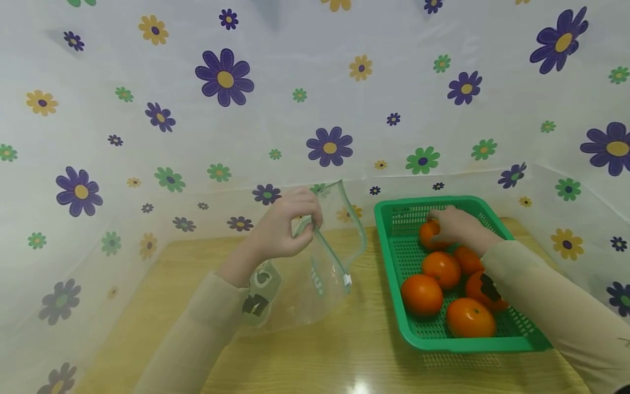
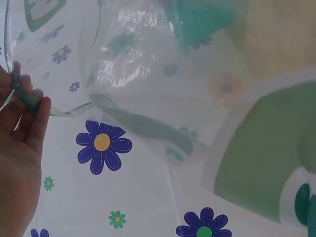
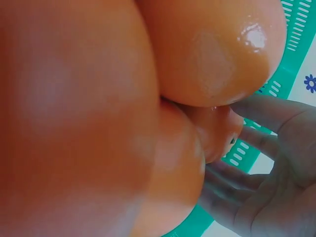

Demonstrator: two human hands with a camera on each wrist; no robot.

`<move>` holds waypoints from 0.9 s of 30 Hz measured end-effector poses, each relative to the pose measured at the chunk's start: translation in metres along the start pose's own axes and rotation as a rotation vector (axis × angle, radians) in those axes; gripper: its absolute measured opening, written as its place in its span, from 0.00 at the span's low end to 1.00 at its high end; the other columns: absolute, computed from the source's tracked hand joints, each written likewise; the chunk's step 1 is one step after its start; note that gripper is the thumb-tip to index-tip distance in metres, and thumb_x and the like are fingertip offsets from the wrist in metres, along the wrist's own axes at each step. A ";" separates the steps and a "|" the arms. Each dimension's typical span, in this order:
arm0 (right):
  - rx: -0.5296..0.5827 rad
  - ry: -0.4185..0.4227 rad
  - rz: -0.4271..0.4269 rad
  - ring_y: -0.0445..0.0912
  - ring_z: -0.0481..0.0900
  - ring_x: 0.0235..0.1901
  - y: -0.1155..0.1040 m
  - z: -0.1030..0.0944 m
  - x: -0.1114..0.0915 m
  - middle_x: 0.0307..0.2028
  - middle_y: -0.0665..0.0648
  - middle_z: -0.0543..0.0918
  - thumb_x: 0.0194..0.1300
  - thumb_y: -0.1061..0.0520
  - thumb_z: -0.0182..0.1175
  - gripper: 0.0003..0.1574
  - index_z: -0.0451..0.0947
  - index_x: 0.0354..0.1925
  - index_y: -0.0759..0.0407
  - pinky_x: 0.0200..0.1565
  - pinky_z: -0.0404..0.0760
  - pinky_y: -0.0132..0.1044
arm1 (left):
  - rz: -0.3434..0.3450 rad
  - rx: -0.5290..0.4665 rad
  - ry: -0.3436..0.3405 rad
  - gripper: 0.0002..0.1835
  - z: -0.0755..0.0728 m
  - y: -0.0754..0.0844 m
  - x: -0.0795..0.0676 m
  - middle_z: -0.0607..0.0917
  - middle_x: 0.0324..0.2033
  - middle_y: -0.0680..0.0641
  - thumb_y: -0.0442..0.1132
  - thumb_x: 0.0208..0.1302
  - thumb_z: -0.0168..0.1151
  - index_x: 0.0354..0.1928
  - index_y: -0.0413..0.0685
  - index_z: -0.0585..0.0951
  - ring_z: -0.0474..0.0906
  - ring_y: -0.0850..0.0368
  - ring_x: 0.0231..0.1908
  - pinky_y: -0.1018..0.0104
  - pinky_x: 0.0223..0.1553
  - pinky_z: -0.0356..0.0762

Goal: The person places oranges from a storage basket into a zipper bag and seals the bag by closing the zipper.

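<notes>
My left hand pinches the rim of a clear zip bag between thumb and fingers. The bag's mouth gapes toward the right, and a white slider sits on its zip edge. In the left wrist view, the fingers of the left hand hold the green-edged rim. My right hand is inside a green basket, its fingers curled round an orange at the back. The right wrist view shows the thumb and fingers of that hand about this orange, partly hidden by nearer ones.
Several more oranges lie in the basket, among them a front one and a left one; one bears a dark patch. Basket and bag are on a wooden table. A flower-printed white sheet rises behind and at the sides.
</notes>
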State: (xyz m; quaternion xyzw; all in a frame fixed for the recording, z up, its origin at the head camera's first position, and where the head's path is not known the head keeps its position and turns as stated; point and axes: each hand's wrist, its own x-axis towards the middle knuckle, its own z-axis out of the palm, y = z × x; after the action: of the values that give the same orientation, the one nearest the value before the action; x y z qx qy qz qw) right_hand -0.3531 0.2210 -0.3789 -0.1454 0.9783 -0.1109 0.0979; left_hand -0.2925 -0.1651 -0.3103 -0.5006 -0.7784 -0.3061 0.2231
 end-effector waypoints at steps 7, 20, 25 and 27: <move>0.013 0.005 -0.017 0.66 0.78 0.57 -0.002 0.000 0.001 0.62 0.76 0.79 0.62 0.65 0.67 0.35 0.74 0.67 0.68 0.63 0.78 0.65 | -0.002 0.000 -0.001 0.06 0.001 0.001 0.000 0.83 0.27 0.51 0.29 0.55 0.55 0.28 0.47 0.79 0.75 0.53 0.41 0.55 0.54 0.72; 0.011 -0.048 0.016 0.65 0.80 0.57 -0.004 -0.003 0.012 0.62 0.75 0.81 0.60 0.66 0.71 0.37 0.75 0.67 0.69 0.64 0.78 0.65 | -0.025 0.004 -0.011 0.06 0.000 0.005 0.000 0.83 0.28 0.51 0.29 0.55 0.56 0.28 0.47 0.80 0.74 0.53 0.41 0.56 0.52 0.72; -0.015 -0.065 0.022 0.66 0.80 0.59 -0.005 -0.003 0.015 0.63 0.75 0.80 0.58 0.64 0.73 0.39 0.75 0.68 0.69 0.65 0.78 0.65 | -0.028 -0.001 -0.012 0.06 0.000 0.004 0.000 0.83 0.28 0.50 0.29 0.55 0.56 0.28 0.46 0.80 0.74 0.53 0.42 0.56 0.52 0.73; -0.024 -0.066 0.022 0.67 0.80 0.60 -0.005 -0.003 0.015 0.64 0.75 0.80 0.58 0.64 0.74 0.40 0.76 0.68 0.69 0.65 0.78 0.65 | -0.027 -0.002 -0.010 0.06 0.000 0.004 0.000 0.83 0.28 0.50 0.29 0.55 0.56 0.28 0.46 0.80 0.74 0.53 0.41 0.56 0.52 0.73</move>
State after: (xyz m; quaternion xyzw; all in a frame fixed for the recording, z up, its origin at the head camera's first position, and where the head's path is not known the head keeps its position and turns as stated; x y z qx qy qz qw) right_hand -0.3664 0.2119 -0.3767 -0.1395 0.9773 -0.0930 0.1297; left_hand -0.2886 -0.1635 -0.3095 -0.4917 -0.7860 -0.3074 0.2143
